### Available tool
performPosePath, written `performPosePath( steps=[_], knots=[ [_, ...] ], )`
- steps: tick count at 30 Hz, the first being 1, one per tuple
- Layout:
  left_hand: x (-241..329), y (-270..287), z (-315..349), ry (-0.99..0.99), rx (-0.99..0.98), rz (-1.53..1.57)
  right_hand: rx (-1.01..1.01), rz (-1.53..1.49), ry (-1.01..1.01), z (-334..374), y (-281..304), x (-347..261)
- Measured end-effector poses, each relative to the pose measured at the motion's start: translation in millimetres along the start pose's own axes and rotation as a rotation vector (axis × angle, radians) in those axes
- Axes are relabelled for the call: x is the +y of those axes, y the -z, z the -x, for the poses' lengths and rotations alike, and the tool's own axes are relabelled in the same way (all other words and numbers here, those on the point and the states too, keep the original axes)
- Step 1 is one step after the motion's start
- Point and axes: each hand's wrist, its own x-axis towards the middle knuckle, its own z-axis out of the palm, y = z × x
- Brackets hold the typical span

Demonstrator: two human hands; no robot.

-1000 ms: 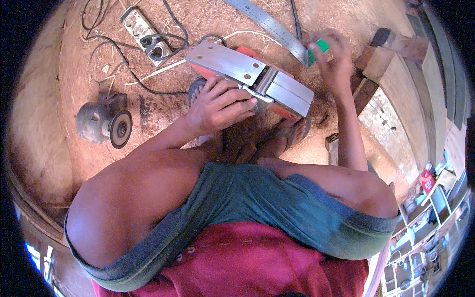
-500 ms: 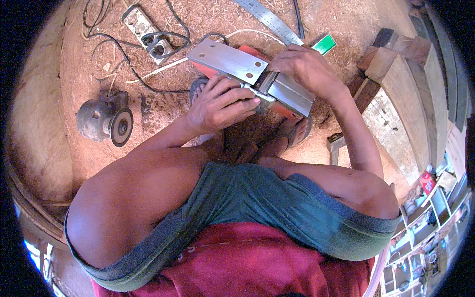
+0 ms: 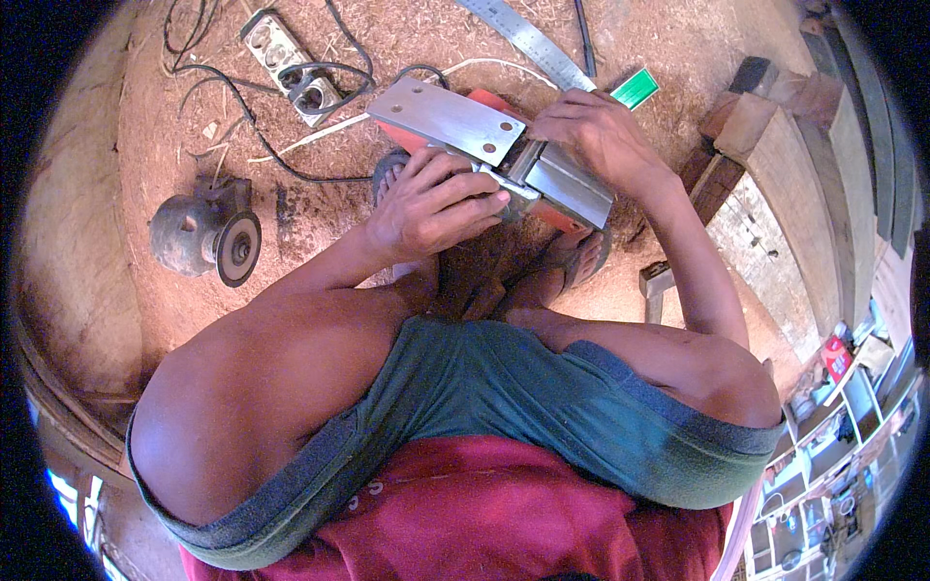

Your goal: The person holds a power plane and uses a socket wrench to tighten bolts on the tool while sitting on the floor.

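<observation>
An electric planer [image 3: 450, 118] with an orange-red body lies sole up between my feet, its two bright metal plates facing me. The dark cutter drum [image 3: 525, 160] shows in the gap between the plates. Along the planer's near side my left hand [image 3: 436, 203] is closed on it, the thumb by the drum's near end. My right hand [image 3: 596, 136] is bent over the far side, fingers curled down at the drum's far end. Its fingertips are partly hidden, so any small part in them cannot be made out.
An angle grinder [image 3: 205, 237] lies to the left on the sawdust-strewn ground. Beyond it are a power strip [image 3: 289, 68] and loose dark cables. A steel ruler [image 3: 528, 41] and a green-ended object [image 3: 635, 88] lie past the planer. Wooden beams [image 3: 775, 145] stand at the right.
My right hand has shifted very slightly at the drum's far end. My left hand and the planer are almost where they were.
</observation>
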Motion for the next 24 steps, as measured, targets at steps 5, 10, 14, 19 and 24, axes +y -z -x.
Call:
performPosePath(
  steps=[5, 10, 14, 19, 24],
  knots=[
    [-2.4, 3.3, 4.0, -0.05, -0.072, -0.033, -0.12, -0.131, -0.189, -8.8, 14.4, -12.4],
    [-0.4, 9.2, 3.8, -0.086, -0.161, -0.08, -0.156, -0.096, -0.215, -13.7, 13.1, -13.7],
    [-0.5, 8.3, 6.0, -0.097, -0.184, -0.094, -0.233, -0.02, -0.237, -20.5, 12.6, -15.6],
    [1.5, 12.5, 2.5, -0.089, -0.203, -0.089, -0.247, -0.003, -0.261, -25.9, 17.9, -22.8],
    [1.3, 12.9, 2.2, -0.086, -0.204, -0.09, -0.248, 0.045, -0.247, -26.3, 16.0, -22.1]
  ],
)
